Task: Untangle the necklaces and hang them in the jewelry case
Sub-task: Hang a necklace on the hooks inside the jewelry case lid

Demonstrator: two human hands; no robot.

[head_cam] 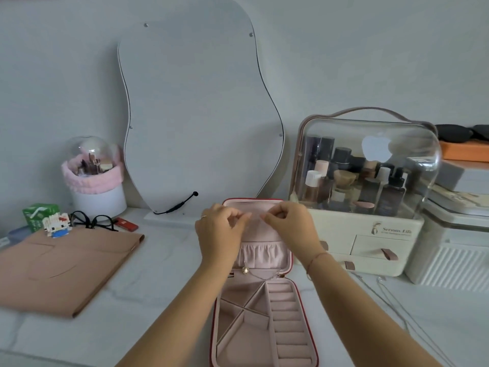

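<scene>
The jewelry case (238, 309) is lying open on the tabletop (172, 274) with its lid (260, 234) standing upright toward the wall, and both hands are being held against the upper part of the lid's pink lining. The left hand (219, 229) and the right hand (291, 226) are each being drawn into a pinch, thumb against curled fingertips, the two pinches facing one another and just apart. What is being pinched is too fine to be made out, but it is being judged to be the chain of a necklace (262, 274): a small gold pendant (244, 270) is hanging low on the lid below the left hand, at the foot of the gathered pocket (262, 254), and a thin run of chain is being draped along the hinge toward the right. Other loose chains (394, 311) are lying on the tabletop to the right of the case, in front of the white cosmetics organiser (365, 234). Such a chain is being reckoned very light, limp and slippery, and liable to kink, knot on itself or snap if it is being tugged. It is best being taken near its clasp ends with fingertips only, the pendant being left to hang so that its small weight is pulling the chain straight. Any hooks in the lid are being hidden by the fingers.
</scene>
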